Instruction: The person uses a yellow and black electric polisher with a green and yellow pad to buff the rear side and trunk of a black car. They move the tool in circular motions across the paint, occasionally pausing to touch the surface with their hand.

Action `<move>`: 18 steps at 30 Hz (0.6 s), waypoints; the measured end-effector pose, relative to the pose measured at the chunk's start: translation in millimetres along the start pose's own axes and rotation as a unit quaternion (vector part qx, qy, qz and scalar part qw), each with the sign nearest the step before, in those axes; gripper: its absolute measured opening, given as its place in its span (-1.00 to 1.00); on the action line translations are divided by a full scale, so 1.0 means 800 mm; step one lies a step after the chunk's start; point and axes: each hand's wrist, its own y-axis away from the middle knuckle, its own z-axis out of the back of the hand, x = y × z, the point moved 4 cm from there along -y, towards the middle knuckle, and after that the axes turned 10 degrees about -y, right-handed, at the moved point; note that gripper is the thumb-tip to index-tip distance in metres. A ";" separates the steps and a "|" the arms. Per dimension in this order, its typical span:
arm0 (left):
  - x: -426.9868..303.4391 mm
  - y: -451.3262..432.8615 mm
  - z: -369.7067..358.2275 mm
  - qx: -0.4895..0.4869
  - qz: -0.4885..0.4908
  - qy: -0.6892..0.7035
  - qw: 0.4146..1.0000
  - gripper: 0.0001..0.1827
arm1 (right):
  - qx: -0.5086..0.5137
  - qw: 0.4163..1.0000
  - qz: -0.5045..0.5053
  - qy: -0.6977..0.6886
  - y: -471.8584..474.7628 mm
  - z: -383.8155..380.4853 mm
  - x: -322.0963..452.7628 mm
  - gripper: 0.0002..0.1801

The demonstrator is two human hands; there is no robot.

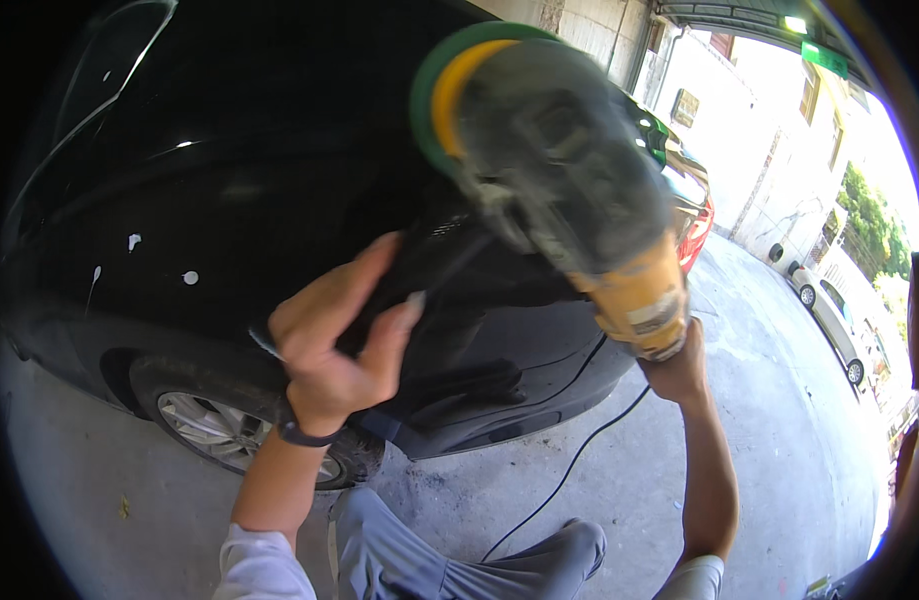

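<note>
My right hand grips the rear end of a yellow and black power polisher. At its head an orange backing plate carries a green round pad. The tool is blurred, and I cannot tell whether the pad touches the car. My left hand, with a dark band at the wrist, holds a black side handle between thumb and fingers; its outline merges with the dark paint. Before me is the glossy black body panel of a car, bearing white blobs of a paste-like substance.
A power cord trails from the polisher across the concrete floor near my legs. Below the panel sits a car wheel. The red tail light is behind the tool. A white car stands farther right.
</note>
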 end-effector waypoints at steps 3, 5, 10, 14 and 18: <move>0.042 0.043 0.057 0.014 0.091 -0.065 0.994 -0.53 | 0.025 1.000 0.014 -0.010 -0.025 -0.029 0.069 -0.70; 0.055 0.068 0.079 0.008 0.132 -0.087 0.987 -0.51 | 0.018 0.998 0.063 0.009 -0.035 -0.038 0.101 -0.69; 0.042 0.072 0.065 0.000 0.126 -0.076 0.989 -0.51 | 0.026 0.995 0.087 0.026 -0.031 -0.019 0.077 -0.69; -0.011 0.034 -0.006 0.024 0.047 -0.007 0.999 -0.40 | -0.012 0.987 -0.019 0.156 0.025 0.030 -0.050 -0.55; -0.103 0.029 -0.058 0.143 0.039 0.087 0.985 -0.37 | -0.052 0.964 -0.236 -0.110 0.155 0.039 -0.175 -0.38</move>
